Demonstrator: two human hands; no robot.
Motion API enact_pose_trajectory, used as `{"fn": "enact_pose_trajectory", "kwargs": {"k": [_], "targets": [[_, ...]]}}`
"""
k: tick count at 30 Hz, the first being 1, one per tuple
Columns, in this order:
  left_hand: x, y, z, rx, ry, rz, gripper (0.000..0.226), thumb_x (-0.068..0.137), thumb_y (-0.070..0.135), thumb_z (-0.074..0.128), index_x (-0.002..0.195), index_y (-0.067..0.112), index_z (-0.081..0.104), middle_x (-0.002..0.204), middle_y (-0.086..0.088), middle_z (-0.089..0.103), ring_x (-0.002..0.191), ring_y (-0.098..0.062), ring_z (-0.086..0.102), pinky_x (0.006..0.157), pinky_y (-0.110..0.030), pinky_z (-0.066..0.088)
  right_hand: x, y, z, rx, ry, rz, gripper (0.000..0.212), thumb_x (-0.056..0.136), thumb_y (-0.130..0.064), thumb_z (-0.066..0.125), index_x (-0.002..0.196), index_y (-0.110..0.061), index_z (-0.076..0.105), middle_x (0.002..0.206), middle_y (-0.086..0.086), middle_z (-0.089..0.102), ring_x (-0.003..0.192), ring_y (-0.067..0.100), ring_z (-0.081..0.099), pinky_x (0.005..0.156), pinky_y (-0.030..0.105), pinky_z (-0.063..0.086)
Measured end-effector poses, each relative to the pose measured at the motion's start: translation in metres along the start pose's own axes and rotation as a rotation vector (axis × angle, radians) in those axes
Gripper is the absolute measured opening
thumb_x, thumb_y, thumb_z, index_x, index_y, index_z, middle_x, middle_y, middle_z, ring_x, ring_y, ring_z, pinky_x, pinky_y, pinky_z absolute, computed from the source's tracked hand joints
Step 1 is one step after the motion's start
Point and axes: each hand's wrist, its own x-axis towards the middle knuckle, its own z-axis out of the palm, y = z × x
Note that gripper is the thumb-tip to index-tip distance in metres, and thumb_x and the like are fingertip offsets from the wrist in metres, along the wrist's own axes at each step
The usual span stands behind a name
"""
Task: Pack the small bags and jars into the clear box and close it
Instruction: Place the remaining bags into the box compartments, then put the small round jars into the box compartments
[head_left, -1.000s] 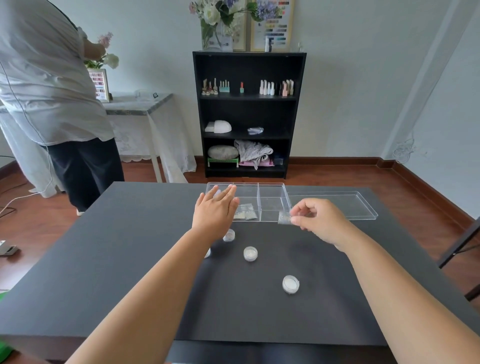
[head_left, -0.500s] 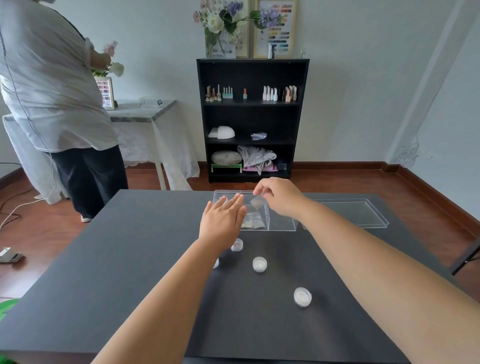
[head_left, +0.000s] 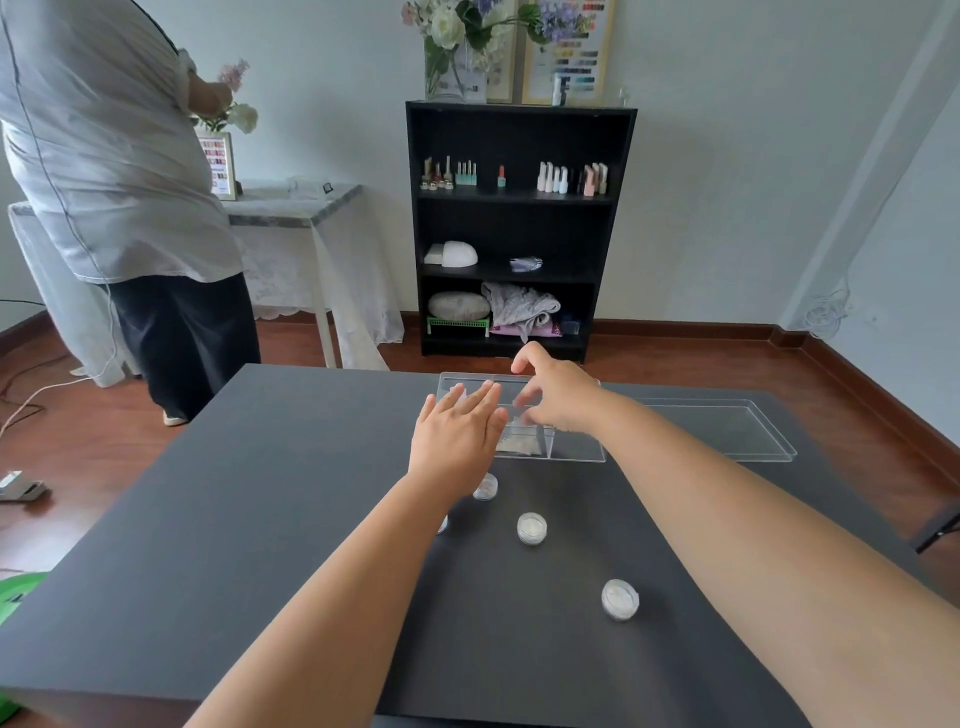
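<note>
We are early in the packing. Our right hand (head_left: 558, 397) hovers over the clear box (head_left: 576, 449) at the far side of the bench (head_left: 260, 519), fingers loosely spread; whether it holds a bag we cannot tell. Our left hand (head_left: 457, 436) is flat, open and empty just left of it. One small bag (head_left: 514, 446) lies in a near compartment. Three jars (head_left: 531, 528) sit in plain sight on the bench, and the lid (head_left: 727, 431) lies to the right, so the box is unclosed.

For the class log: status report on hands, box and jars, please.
Left hand open, flat at clear box. Right hand over box, grip unclear. Lid off, beside box. Jars on table; nothing blocking.
</note>
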Motion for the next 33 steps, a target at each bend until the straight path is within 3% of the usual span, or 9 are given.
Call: {"fn": "enact_pose_trajectory", "kwargs": {"k": [4,9,14,17,20,22,25,30,33], "targets": [[-0.001,0.000,-0.002,-0.002,-0.018,0.004,0.053,0.103,0.047,0.013,0.151,0.029,0.027,0.156,0.010,0.031,0.146,-0.022,0.019,0.117,-0.044,0.008,-0.014,-0.001,-0.007,0.073,0.142,-0.005,0.051,0.078,-0.015,0.073,0.108,-0.038,0.037,0.102,-0.013,0.066,0.068,0.010,0.062,0.060,0.025,0.046],[-0.002,0.001,-0.004,-0.005,-0.041,-0.008,0.053,0.102,0.047,0.012,0.151,0.030,0.026,0.158,0.010,0.025,0.147,-0.025,0.011,0.116,-0.049,0.002,-0.063,-0.008,-0.009,0.188,0.342,-0.049,0.024,0.085,-0.019,0.065,0.097,-0.035,0.052,0.090,-0.016,0.063,0.066,0.004,0.056,0.058,0.016,0.042],[-0.010,0.002,-0.017,-0.043,-0.011,0.009,0.053,0.100,0.052,0.015,0.149,0.036,0.024,0.159,0.007,0.021,0.148,-0.024,0.005,0.114,-0.056,-0.005,-0.125,-0.006,0.000,0.248,0.167,-0.023,0.006,0.080,-0.034,0.069,0.082,-0.038,0.065,0.077,-0.018,0.065,0.068,0.004,0.056,0.063,0.017,0.045],[-0.023,0.004,-0.031,-0.066,0.107,0.079,0.047,0.100,0.049,0.028,0.144,0.036,0.036,0.155,0.007,0.030,0.146,-0.025,0.012,0.115,-0.055,0.001,-0.156,0.001,0.001,0.383,-0.050,0.029,0.032,0.063,-0.056,0.078,0.089,-0.041,0.068,0.087,-0.014,0.069,0.078,0.012,0.063,0.071,0.024,0.053],[-0.043,0.007,-0.044,-0.199,0.075,0.248,0.038,0.095,0.039,0.051,0.132,0.033,0.054,0.142,0.006,0.046,0.134,-0.024,0.034,0.110,-0.049,0.027,-0.179,0.009,0.008,0.385,-0.179,0.043,0.054,0.047,-0.057,0.087,0.096,-0.045,0.068,0.094,-0.020,0.066,0.084,0.005,0.062,0.078,0.024,0.053],[-0.058,0.009,-0.050,-0.311,-0.092,0.308,0.034,0.090,0.037,0.060,0.124,0.032,0.062,0.129,0.008,0.054,0.120,-0.016,0.047,0.099,-0.039,0.041,-0.187,0.011,0.013,0.320,-0.197,0.025,0.057,0.045,-0.054,0.087,0.098,-0.048,0.067,0.095,-0.026,0.062,0.089,0.001,0.058,0.080,0.020,0.050],[-0.076,0.017,-0.051,-0.311,-0.295,0.339,0.033,0.086,0.047,0.059,0.117,0.036,0.065,0.113,0.011,0.059,0.103,-0.007,0.054,0.088,-0.033,0.047,-0.192,0.012,0.015,0.292,-0.204,0.016,0.056,0.045,-0.051,0.086,0.097,-0.050,0.065,0.095,-0.027,0.059,0.090,0.000,0.056,0.078,0.015,0.048],[-0.086,0.027,-0.048,-0.201,-0.342,0.371,0.031,0.089,0.037,0.061,0.120,0.037,0.062,0.111,0.007,0.059,0.101,-0.013,0.054,0.087,-0.034,0.046,-0.202,0.015,0.017,0.309,-0.177,0.044,0.049,0.052,-0.038,0.088,0.094,-0.048,0.066,0.093,-0.019,0.063,0.084,0.001,0.058,0.076,0.019,0.050],[-0.087,0.030,-0.047,-0.198,-0.357,0.348,0.030,0.088,0.035,0.063,0.119,0.034,0.061,0.111,0.008,0.058,0.099,-0.014,0.055,0.087,-0.036,0.047,-0.205,0.017,0.020,0.297,-0.128,0.048,0.041,0.058,-0.031,0.087,0.091,-0.046,0.067,0.089,-0.022,0.063,0.080,0.001,0.058,0.072,0.016,0.049]]}}
